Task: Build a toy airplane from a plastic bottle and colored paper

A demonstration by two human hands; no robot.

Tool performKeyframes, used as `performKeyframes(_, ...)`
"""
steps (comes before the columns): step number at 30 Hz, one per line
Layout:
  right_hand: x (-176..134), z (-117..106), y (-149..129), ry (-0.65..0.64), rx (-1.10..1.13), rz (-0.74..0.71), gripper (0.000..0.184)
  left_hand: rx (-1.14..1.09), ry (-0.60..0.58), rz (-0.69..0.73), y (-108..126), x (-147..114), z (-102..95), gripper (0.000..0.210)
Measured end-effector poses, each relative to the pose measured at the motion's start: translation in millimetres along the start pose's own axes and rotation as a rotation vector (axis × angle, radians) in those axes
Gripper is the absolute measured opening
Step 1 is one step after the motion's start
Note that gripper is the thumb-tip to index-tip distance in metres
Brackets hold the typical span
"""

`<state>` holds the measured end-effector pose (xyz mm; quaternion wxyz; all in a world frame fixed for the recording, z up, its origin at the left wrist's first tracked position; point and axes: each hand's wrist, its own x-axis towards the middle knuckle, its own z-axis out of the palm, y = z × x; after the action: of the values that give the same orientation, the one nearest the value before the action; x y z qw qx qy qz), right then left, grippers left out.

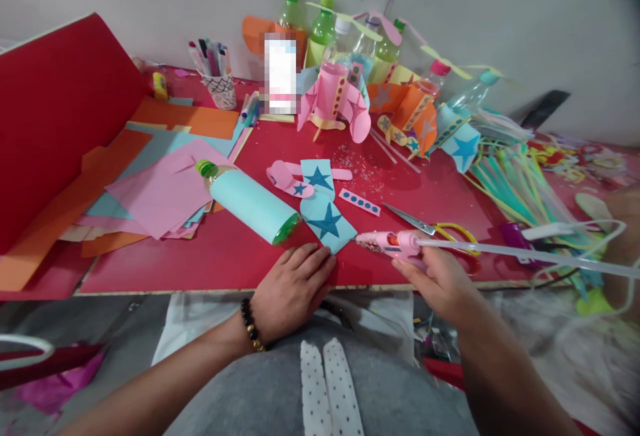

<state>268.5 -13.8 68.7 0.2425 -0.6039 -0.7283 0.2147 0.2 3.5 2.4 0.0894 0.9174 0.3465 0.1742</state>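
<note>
My right hand [440, 283] is closed around the grip of a pink hot glue gun [387, 243]. A long glue stick [500, 254] sticks out of its back. The nozzle is at the right corner of a light blue paper fin with a dark blue star [326, 221]. My left hand [295, 283] lies flat at the table's front edge, its fingertips by the fin's lower corner. Behind that hand lies a green-capped bottle wrapped in light blue paper [255, 206]. A second star fin [319, 179], pink paper pieces [290, 179] and a dotted pink strip [359, 202] lie beyond.
Yellow-handled scissors [425, 224] lie just behind the glue gun. Coloured paper sheets [160, 189] cover the left side. Several decorated bottles [333, 93] and a pen cup [220, 89] stand along the back. Bundled coloured sticks [520, 179] lie at right, near another person's arm [623, 236].
</note>
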Motion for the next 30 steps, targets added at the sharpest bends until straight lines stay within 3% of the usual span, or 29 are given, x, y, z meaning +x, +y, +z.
performKeyframes(7,1.9,-0.2,10.4,0.020,-0.027,0.025,0.024,0.002,0.001,-0.001,0.1,-0.4,-0.4,0.042)
performKeyframes(16,2.1,1.9,-6.3,-0.036,0.046,-0.001,0.025,0.002,0.000,-0.001,0.2,0.4,-0.3,0.042)
performKeyframes(30,3.3,2.5,-1.3,-0.010,0.035,-0.002,0.025,0.000,-0.018,-0.010,-0.3,-0.4,-0.3,0.042)
